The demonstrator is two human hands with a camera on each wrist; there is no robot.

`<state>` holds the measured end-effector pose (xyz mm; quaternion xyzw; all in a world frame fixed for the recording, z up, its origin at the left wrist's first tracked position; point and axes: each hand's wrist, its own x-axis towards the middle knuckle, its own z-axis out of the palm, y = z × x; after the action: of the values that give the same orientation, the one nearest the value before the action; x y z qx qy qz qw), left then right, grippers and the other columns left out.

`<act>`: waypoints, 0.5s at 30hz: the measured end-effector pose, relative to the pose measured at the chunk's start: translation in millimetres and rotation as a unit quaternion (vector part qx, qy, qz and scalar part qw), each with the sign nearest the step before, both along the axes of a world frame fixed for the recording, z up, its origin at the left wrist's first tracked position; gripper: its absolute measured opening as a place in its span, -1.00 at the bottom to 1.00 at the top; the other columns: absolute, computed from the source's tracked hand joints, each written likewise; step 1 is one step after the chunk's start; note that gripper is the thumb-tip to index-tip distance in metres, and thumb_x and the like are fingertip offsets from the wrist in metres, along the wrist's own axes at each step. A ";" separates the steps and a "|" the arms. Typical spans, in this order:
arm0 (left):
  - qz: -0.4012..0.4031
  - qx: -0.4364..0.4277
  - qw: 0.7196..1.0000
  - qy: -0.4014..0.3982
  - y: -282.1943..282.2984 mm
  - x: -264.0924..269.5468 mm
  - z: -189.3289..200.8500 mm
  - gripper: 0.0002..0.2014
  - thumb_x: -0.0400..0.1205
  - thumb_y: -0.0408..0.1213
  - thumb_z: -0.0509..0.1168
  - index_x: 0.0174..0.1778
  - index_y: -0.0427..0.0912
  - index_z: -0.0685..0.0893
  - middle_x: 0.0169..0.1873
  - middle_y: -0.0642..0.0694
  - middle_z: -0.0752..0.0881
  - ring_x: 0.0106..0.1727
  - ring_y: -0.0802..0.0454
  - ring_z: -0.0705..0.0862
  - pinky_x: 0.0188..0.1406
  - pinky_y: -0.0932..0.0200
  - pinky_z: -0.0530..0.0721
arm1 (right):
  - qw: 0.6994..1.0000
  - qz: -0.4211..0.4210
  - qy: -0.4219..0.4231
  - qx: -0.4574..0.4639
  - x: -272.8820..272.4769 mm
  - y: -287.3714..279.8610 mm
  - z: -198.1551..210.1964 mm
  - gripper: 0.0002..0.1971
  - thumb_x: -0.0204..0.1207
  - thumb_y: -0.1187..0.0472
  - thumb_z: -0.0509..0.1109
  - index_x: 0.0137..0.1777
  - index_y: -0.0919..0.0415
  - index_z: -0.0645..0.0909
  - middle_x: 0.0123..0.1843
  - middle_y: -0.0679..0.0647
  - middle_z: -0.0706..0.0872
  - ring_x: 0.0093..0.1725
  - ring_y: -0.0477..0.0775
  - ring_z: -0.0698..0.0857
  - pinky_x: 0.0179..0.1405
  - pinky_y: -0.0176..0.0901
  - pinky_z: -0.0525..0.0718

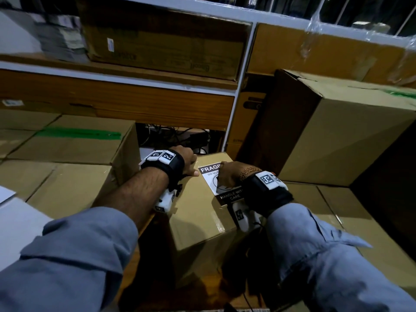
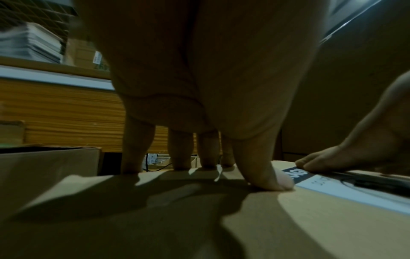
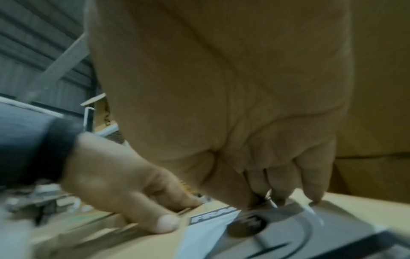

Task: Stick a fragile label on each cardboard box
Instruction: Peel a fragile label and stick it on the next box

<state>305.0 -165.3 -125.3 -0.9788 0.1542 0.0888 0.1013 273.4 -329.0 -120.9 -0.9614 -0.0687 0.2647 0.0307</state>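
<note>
A small cardboard box (image 1: 198, 221) stands in the middle, with a white and black fragile label (image 1: 208, 174) lying on its top. My right hand (image 1: 227, 176) presses its fingertips down onto the label (image 3: 206, 233) and covers the label's middle. My left hand (image 1: 189, 162) rests on the box's far left corner. Its straight fingers (image 2: 179, 157) touch the far edge, and its thumb lies on the top beside the label's corner (image 2: 332, 191). In the right wrist view the right hand (image 3: 277, 192) stands over the label, with the left hand (image 3: 133, 189) next to it.
Larger cardboard boxes (image 1: 67, 145), one with green tape, are stacked at the left. A big box (image 1: 337, 136) leans at the right. A shelf (image 1: 245, 70) with more boxes rises behind. Cables (image 1: 180, 136) lie in the dark gap behind the small box.
</note>
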 end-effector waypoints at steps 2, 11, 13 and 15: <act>0.000 0.002 1.000 0.001 0.3 0.2 -0.7 -0.35 0.71 0.23 0.30 0.62 -0.12 0.53 0.37 -0.20 0.69 0.37 -0.24 0.66 0.09 0.06 0.61 | 1.000 0.007 -0.008 -0.024 -5.3 -2.5 6.4 -0.62 0.80 0.15 0.19 0.49 0.31 0.60 0.53 0.29 0.62 0.50 0.32 0.60 0.24 -0.06 0.61; -0.012 0.018 1.000 0.019 -1.3 -2.1 2.2 -0.31 0.77 0.19 0.22 0.72 -0.16 0.37 0.55 -0.22 0.57 0.51 -0.26 0.57 0.32 -0.01 0.58 | 0.992 0.063 -0.087 -0.061 -81.2 -11.9 10.5 -0.36 0.69 -0.10 0.30 0.70 0.18 0.35 0.63 0.26 0.48 0.53 0.31 0.55 0.48 0.11 0.57; -0.022 0.026 0.999 0.015 -1.5 -3.2 2.8 -0.32 0.76 0.20 0.23 0.71 -0.16 0.39 0.53 -0.22 0.58 0.49 -0.26 0.58 0.30 0.00 0.59 | 0.993 0.052 -0.098 -0.050 -97.9 -13.4 9.9 -0.38 0.56 -0.09 0.39 0.56 0.20 0.52 0.50 0.21 0.61 0.43 0.27 0.64 0.38 0.10 0.66; -0.027 0.037 0.999 0.011 -2.4 -3.8 3.5 -0.32 0.77 0.19 0.22 0.70 -0.17 0.40 0.52 -0.23 0.58 0.49 -0.26 0.59 0.27 0.02 0.59 | 0.994 0.051 -0.095 -0.033 -116.1 -12.9 15.2 -0.40 0.39 -0.11 0.45 0.41 0.14 0.66 0.36 0.14 0.73 0.29 0.22 0.72 0.26 0.06 0.74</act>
<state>301.3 -167.7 -121.9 -0.9689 0.1783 0.1019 0.1378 157.3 -342.0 -105.6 -0.9779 -0.1113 0.1755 -0.0217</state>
